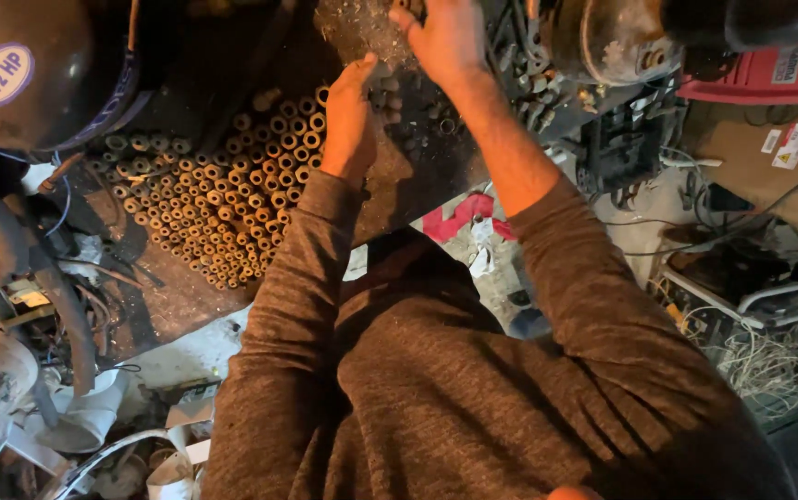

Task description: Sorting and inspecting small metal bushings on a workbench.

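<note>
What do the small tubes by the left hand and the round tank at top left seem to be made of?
Tubes: probably copper or brass, with a dull orange-brown sheen and hollow round ends. Tank: likely painted steel, with a glossy black curved shell.

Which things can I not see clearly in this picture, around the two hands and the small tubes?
- Head view: the fingertips of the right hand are cut off by the top edge, so what they touch is not visible.
- Head view: the left hand covers part of the cluster of short tubes; whether it holds one cannot be told.
- Head view: the small parts between the hands are dark and too small to identify.
- Head view: the brown sleeves hide the surface below.
</note>
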